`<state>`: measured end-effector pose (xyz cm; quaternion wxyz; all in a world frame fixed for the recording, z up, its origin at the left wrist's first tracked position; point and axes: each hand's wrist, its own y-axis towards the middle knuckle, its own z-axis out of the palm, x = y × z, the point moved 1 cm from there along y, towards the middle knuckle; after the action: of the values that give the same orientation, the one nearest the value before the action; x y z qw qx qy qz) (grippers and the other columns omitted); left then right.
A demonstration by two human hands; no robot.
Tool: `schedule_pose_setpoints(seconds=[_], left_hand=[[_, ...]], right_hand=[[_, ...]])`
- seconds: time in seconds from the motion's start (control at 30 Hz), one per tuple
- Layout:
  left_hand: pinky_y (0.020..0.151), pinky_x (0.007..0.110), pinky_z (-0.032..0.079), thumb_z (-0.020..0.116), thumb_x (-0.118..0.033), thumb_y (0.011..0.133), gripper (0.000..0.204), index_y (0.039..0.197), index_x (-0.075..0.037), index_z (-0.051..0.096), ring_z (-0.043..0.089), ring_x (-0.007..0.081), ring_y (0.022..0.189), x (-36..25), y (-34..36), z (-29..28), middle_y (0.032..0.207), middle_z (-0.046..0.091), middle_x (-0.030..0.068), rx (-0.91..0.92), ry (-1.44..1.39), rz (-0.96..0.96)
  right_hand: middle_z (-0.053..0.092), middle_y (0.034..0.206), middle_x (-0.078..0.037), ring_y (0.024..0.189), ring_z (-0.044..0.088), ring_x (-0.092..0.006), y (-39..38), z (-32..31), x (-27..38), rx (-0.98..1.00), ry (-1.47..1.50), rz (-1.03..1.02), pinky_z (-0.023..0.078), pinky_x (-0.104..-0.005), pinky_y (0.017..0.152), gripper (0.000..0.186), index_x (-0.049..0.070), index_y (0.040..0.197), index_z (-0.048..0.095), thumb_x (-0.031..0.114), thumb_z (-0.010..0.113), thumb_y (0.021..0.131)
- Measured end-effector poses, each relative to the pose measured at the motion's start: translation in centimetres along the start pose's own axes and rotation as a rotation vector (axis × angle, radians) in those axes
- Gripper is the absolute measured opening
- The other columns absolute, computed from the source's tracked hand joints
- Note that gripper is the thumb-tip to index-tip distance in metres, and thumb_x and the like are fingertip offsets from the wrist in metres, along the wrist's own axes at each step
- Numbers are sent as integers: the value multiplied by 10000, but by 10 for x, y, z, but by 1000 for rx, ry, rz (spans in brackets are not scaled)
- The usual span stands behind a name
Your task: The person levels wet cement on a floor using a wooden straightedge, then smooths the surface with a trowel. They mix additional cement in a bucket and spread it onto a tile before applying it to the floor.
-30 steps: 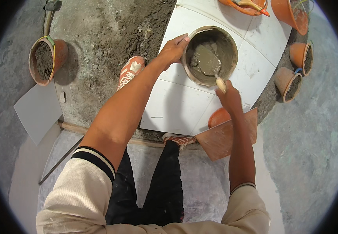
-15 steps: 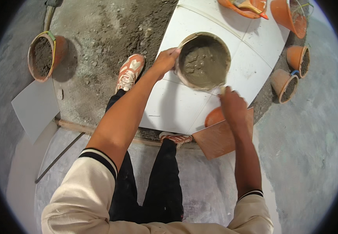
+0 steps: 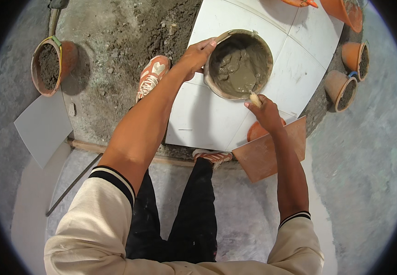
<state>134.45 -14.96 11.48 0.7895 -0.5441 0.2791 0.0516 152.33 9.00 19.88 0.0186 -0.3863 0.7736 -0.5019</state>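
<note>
White tiles [image 3: 299,68] | brown tile [image 3: 258,160], pails [image 3: 335,83] beside | left hand [image 3: 197,57] grips bucket [image 3: 213,87] | right hand [image 3: 267,112], trowel [image 3: 255,99]

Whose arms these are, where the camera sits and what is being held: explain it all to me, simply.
There is no machine here; this is bare-handed work. The view comes from a wide fisheye camera worn on the worker's head, looking down, so picture left is the worker's left and straight edges bend near the rim.

The left hand grips the rim of a bucket of wet grey mix. The right hand holds a pale tool handle, whose far end goes into that mix. Below are white tiles; I cannot tell whether the bucket rests on them. A brown tile sits near the right forearm, and an orange bucket of dark soil stands off to the left.
</note>
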Motion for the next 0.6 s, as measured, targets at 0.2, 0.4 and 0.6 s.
schedule_pose_setpoints(seconds=[0.2, 0.4, 0.6], left_hand=[[1060, 550, 552, 507, -536, 1111, 638, 1640, -188, 431, 550, 306, 1388, 15, -17, 3, 1545, 545, 151, 39, -9, -1], [1094, 590, 524, 501, -539, 1109, 655, 1657, -197, 394, 502, 325, 1435, 33, -23, 0, 1587, 493, 159, 75, -30, 30], [1101, 604, 515, 487, -497, 1125, 623, 1663, -205, 376, 485, 328, 1450, 40, -29, 1, 1615, 457, 151, 34, -55, 34]], right_hand=[[528, 690, 19, 480, 479, -63, -14, 28, -9, 158, 517, 200, 419, -267, 410, 517, -74, 1251, 610, 332, 770, 974], [525, 727, 19, 485, 464, -61, -26, 47, 8, 184, 762, 308, 392, -244, 402, 412, -25, 1201, 604, 323, 729, 1019], [575, 817, -13, 528, 473, -66, -24, 65, -1, 408, 1547, 476, 384, -210, 424, 358, 43, 1155, 569, 390, 621, 1086]])
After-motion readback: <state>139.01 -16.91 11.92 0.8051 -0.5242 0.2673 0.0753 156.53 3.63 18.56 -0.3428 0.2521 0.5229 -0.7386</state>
